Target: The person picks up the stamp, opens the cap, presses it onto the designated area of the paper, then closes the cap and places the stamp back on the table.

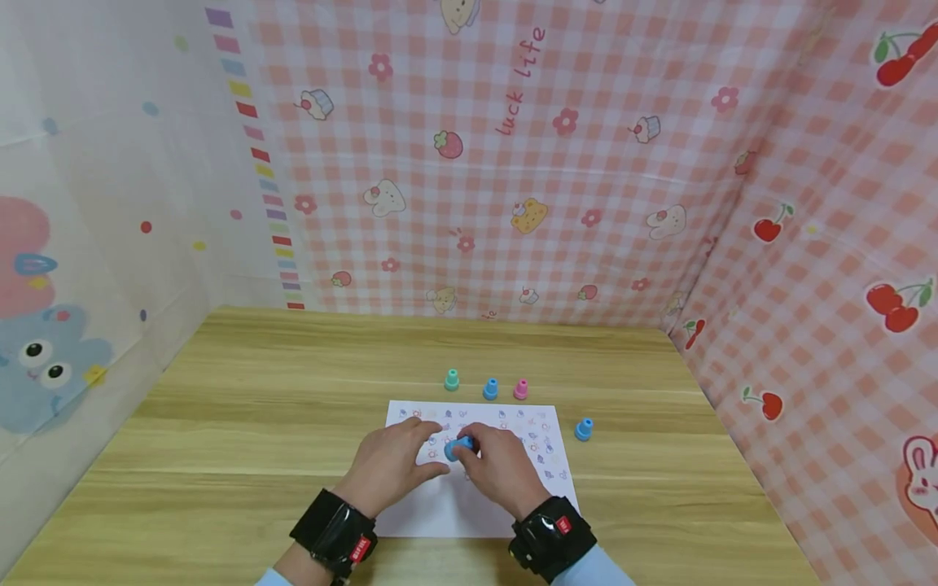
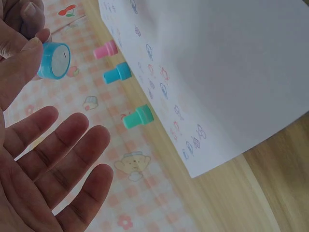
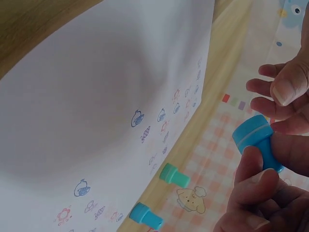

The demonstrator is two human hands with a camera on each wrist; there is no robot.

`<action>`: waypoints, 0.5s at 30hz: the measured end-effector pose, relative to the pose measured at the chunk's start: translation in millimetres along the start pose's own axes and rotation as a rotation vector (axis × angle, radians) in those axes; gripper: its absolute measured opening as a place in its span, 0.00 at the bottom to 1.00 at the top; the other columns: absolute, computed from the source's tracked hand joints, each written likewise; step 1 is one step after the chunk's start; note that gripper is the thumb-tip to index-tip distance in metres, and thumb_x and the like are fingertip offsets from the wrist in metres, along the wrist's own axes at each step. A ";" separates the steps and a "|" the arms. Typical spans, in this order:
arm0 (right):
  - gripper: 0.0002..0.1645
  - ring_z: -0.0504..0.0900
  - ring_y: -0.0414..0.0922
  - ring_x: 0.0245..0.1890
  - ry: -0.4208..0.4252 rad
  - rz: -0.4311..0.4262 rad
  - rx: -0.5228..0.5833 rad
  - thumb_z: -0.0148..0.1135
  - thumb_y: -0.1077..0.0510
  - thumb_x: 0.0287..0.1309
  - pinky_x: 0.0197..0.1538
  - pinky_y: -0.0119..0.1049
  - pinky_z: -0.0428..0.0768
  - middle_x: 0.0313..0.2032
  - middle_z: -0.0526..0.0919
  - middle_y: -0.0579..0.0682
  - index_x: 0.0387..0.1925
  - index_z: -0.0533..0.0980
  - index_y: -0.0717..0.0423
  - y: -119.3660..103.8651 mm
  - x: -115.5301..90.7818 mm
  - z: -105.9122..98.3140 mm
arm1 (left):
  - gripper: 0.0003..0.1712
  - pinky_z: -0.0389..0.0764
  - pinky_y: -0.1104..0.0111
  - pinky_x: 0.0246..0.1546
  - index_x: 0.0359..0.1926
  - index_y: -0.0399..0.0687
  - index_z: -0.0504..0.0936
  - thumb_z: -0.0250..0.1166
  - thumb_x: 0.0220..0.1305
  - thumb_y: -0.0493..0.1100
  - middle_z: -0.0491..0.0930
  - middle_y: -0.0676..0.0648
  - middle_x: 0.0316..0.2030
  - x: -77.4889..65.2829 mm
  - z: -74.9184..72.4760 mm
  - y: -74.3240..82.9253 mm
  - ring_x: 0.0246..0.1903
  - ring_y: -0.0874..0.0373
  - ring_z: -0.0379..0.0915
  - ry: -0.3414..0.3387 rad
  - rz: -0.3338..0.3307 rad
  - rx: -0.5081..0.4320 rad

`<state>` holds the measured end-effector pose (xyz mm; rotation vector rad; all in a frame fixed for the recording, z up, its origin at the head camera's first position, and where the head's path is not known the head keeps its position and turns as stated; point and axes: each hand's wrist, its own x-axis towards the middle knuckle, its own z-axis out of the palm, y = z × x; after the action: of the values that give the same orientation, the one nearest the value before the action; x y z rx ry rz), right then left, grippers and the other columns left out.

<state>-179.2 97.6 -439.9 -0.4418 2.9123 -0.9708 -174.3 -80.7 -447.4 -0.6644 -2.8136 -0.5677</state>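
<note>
A small blue stamp [image 1: 458, 448] sits between the thumb and fingers of my right hand [image 1: 504, 466], held tilted over the white paper [image 1: 440, 517]. In the right wrist view the stamp [image 3: 256, 139] shows a pale line round its wide end. The left wrist view shows that end as a pale round face with a small dark mark. My left hand [image 1: 390, 462] is beside it, thumb and fingers spread apart, holding nothing. Printed rows of small blue, red and purple pictures cover the far part of the paper.
Behind the paper stand a green stamp [image 1: 452, 380], a blue stamp [image 1: 490, 389] and a pink stamp [image 1: 521, 389]. Another blue stamp [image 1: 584, 429] stands to the right of the paper. A wooden table [image 1: 242, 423] lies beneath, with patterned cloth [image 1: 469, 179] hanging behind it.
</note>
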 end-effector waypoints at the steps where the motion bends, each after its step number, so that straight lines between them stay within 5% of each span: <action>1: 0.11 0.73 0.41 0.23 -0.002 0.012 0.001 0.64 0.53 0.59 0.25 0.33 0.73 0.26 0.82 0.44 0.40 0.81 0.54 0.2 -0.1 -0.4 | 0.31 0.83 0.54 0.33 0.49 0.46 0.82 0.72 0.47 0.59 0.86 0.43 0.41 -0.5 0.0 -0.3 0.39 0.50 0.81 0.001 -0.003 -0.002; 15: 0.14 0.74 0.43 0.27 0.032 0.074 -0.052 0.64 0.52 0.58 0.31 0.35 0.76 0.29 0.83 0.47 0.43 0.81 0.54 7.1 0.2 -6.3 | 0.31 0.82 0.56 0.34 0.49 0.45 0.82 0.73 0.47 0.57 0.85 0.43 0.40 -2.5 -1.4 -4.3 0.37 0.51 0.81 -0.028 -0.056 0.000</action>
<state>-181.9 106.7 -439.1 -0.3205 2.9644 -0.9029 -174.0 -85.8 -448.2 -0.5997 -2.8660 -0.5720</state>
